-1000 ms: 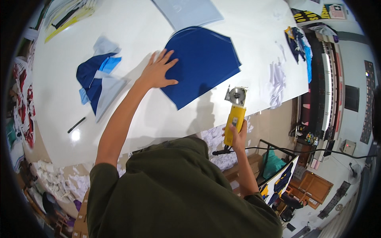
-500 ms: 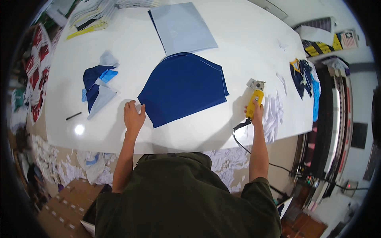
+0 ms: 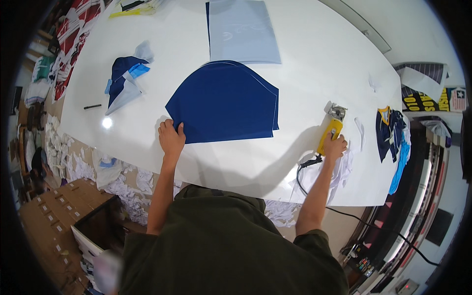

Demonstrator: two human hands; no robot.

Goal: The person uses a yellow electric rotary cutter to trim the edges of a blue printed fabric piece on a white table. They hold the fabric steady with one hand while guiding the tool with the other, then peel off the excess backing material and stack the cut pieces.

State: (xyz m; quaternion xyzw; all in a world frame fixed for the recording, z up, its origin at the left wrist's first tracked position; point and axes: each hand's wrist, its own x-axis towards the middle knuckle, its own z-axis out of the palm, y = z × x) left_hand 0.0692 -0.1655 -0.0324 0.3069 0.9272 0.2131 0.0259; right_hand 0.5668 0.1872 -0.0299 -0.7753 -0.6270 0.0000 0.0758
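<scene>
A dark blue fabric piece point(image 3: 223, 103) with a curved top edge lies flat on the white table point(image 3: 314, 64). At its lower left edge rests my left hand point(image 3: 172, 139), thumb on the cloth and fingers slightly bent, apart from the thumb. My right hand point(image 3: 336, 146) is closed round the yellow body of a handheld electric rotary cutter point(image 3: 329, 133), its metal blade head pointing away from me. The cutter is on the right side, apart from the blue fabric, with its black cord trailing toward me. A pale blue-grey fabric piece point(image 3: 245, 32) lies just beyond the blue one.
Blue and pale scraps point(image 3: 125, 81) and a black pen point(image 3: 92, 106) lie at left. White strips point(image 3: 339, 172) lie beside the cutter, with dark garment pieces point(image 3: 388, 132) farther right. Cardboard boxes point(image 3: 64, 221) stand below left; offcuts point(image 3: 125, 191) litter the floor.
My view has turned, so the table looks rotated clockwise. My left hand has moved onto the blue fabric's edge. The cutter stays in my right hand, farther right in the picture.
</scene>
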